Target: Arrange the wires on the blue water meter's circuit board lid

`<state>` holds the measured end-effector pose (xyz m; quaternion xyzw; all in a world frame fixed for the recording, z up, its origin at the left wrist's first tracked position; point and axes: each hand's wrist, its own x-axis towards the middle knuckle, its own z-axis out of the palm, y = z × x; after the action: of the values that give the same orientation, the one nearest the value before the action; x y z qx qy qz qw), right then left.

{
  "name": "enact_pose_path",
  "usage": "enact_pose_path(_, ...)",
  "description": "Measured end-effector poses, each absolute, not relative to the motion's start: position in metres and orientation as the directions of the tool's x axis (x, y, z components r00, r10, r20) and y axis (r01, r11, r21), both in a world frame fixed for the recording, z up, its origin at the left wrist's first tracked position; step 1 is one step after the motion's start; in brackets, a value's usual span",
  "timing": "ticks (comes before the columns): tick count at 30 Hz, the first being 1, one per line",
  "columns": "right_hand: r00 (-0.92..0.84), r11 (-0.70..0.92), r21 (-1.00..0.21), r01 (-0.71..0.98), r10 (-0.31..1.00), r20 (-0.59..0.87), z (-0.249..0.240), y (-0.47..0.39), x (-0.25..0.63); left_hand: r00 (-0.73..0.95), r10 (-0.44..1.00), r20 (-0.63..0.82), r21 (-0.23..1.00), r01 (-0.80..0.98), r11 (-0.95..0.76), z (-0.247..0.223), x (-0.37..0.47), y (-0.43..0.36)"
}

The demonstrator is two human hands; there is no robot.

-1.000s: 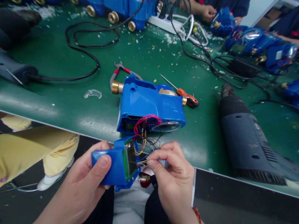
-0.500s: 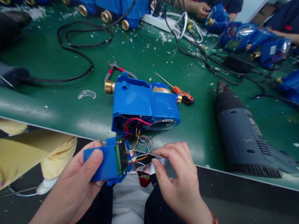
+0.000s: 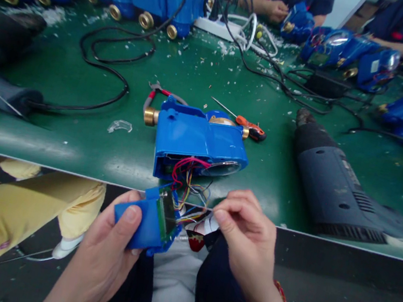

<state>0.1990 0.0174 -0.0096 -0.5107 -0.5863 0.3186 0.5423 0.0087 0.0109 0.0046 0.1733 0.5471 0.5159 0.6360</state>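
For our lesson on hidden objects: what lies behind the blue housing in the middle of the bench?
Behind the blue housing, red-handled pliers and an orange-handled screwdriver show. The housing covers part of the pliers; anything fully hidden there cannot be seen.

Green table [image 3: 186,73], blue housing [image 3: 183,133], screwdriver [image 3: 253,128], pliers [image 3: 150,98]

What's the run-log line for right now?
left hand: holds blue cover with circuit board | right hand: pinched near wires, hold unclear | blue housing: on table

One head-worn camera looks forward and down, close over hands [image 3: 108,243] and table [image 3: 194,69].
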Motion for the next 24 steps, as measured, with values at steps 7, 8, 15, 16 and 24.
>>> enact_pose_path(7,0.035,0.339,-0.843,0.419,0.921,0.388,-0.005,0.024,0.211,-0.100,0.838,-0.536,0.764,-0.480,0.431,0.003,0.006,0.012)
enact_pose_path(8,-0.016,0.385,-0.799,0.462,0.904,0.427,-0.004,0.026,0.207,-0.097,0.844,-0.528,0.768,-0.479,0.425,0.003,0.007,0.012)
enact_pose_path(15,-0.400,0.613,-0.506,0.607,0.786,0.472,-0.008,0.035,0.196,-0.098,0.849,-0.519,0.769,-0.488,0.414,0.004,0.008,0.013)
enact_pose_path(16,-0.424,0.622,-0.484,0.616,0.779,0.462,-0.009,0.035,0.197,-0.084,0.853,-0.515,0.771,-0.480,0.418,0.003,0.007,0.013)
enact_pose_path(24,-0.198,0.587,-0.705,0.399,0.805,0.559,-0.011,0.032,0.182,-0.044,0.869,-0.493,0.786,-0.451,0.423,0.000,0.005,0.008)
